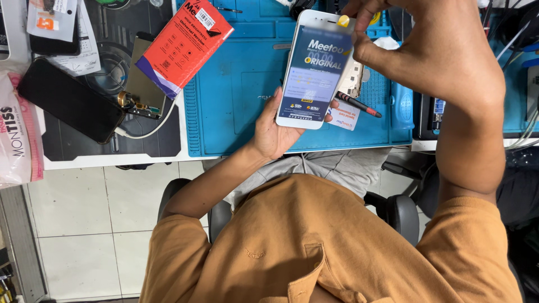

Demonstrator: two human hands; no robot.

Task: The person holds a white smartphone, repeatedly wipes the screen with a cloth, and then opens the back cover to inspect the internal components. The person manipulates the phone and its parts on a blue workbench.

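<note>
We hold a white-framed phone screen panel covered by a blue printed protective film (313, 70) over the blue silicone work mat (236, 106), our left hand (272, 132) cupping its lower edge from beneath so the face stays turned up toward us. Our right hand (432, 53) closes thumb and forefinger on the small yellow pull tab (343, 21) at the panel's top corner, a pinch suited to lifting the film. A red-tipped black pen (359, 104) lies on the mat just under the panel, and a red cardboard box (185, 45) rests farther left, well apart.
</note>
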